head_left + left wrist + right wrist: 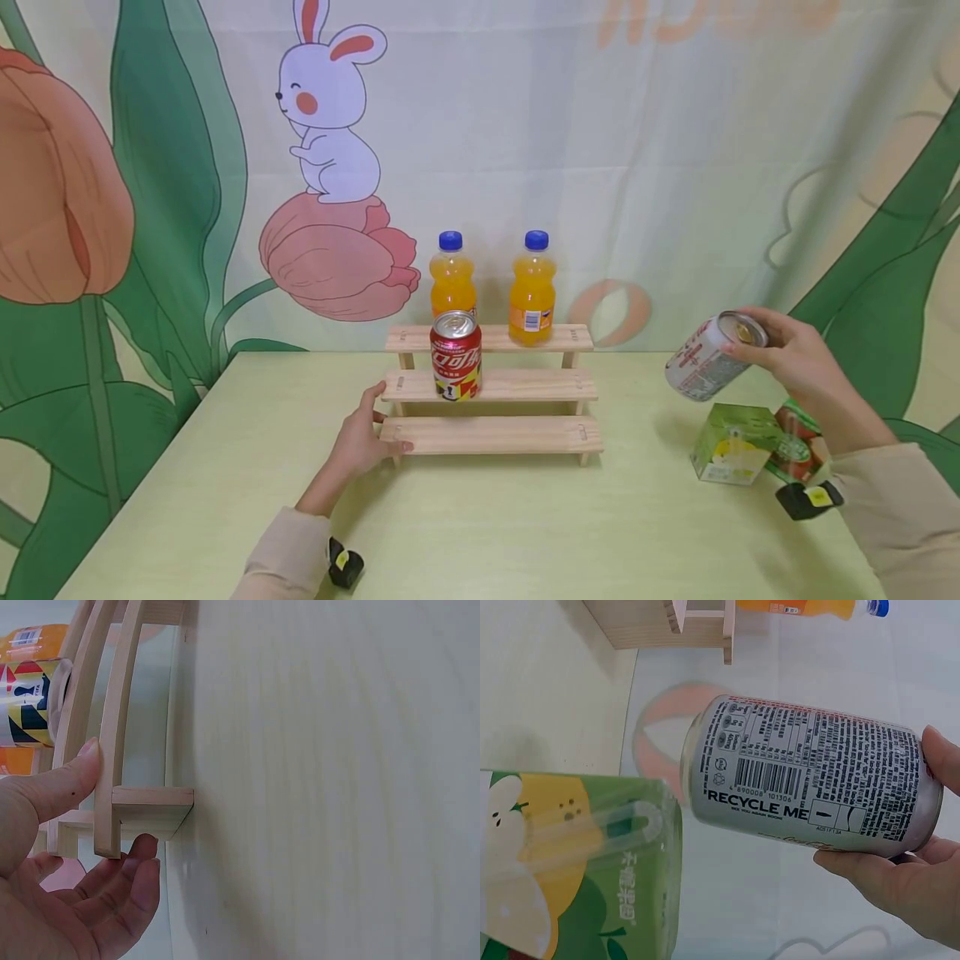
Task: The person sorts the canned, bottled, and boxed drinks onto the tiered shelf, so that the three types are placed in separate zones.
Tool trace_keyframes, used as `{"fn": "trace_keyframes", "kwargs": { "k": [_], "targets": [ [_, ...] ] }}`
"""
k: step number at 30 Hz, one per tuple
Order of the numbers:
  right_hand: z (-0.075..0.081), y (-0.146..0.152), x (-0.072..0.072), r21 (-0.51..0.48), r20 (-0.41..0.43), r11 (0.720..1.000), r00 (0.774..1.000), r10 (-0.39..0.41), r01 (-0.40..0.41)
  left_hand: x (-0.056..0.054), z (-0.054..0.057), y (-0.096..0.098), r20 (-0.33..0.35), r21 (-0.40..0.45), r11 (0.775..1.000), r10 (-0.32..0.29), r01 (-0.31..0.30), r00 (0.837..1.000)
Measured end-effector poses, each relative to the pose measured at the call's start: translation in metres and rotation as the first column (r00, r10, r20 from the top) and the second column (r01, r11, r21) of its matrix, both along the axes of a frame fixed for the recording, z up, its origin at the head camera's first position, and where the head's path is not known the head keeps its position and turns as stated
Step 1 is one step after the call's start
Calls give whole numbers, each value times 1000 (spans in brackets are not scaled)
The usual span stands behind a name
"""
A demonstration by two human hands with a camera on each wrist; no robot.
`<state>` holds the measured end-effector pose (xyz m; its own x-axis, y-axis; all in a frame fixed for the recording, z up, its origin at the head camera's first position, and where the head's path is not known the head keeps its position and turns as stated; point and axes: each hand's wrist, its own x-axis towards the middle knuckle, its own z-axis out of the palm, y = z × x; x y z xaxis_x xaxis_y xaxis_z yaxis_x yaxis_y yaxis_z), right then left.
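Note:
My right hand [797,358] grips a silver-white soda can [708,358] near its top end, holding it tilted above the juice cartons. Its printed side with a barcode faces the right wrist view. At the left end of a three-step wooden rack [487,435], my left hand [360,437] holds the steps, its thumb [88,754] against a step's edge and its fingers curled about the end. A red cola can [456,358] stands upright on the middle step. Two orange soda bottles [532,296] with blue caps stand on the top step, one partly hidden behind the red can.
A green juice carton [731,450] stands on the table [525,533] right of the rack, beside a red and green carton [797,446]. A printed curtain [480,125] hangs behind the table's back edge.

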<state>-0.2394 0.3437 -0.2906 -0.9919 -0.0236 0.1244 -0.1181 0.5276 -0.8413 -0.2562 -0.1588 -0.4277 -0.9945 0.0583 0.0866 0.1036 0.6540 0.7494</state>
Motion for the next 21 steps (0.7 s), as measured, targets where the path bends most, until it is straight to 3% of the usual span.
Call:
{"fn": "trace_keyframes", "kwargs": {
  "k": [6, 14, 21],
  "targets": [
    [2, -9, 3, 10, -8, 1000, 1000, 11, -11, -1, -1, 1, -16, 17, 1000, -3, 3, 1000],
    [3, -27, 4, -69, -60, 994, 995, 75, -79, -1, 0, 1, -9, 22, 1000, 4, -4, 1000],
    [4, -44, 2, -112, -56, 987, 992, 114, -120, -1, 0, 0, -13, 12, 1000, 0, 0, 1000]
  ]
}}
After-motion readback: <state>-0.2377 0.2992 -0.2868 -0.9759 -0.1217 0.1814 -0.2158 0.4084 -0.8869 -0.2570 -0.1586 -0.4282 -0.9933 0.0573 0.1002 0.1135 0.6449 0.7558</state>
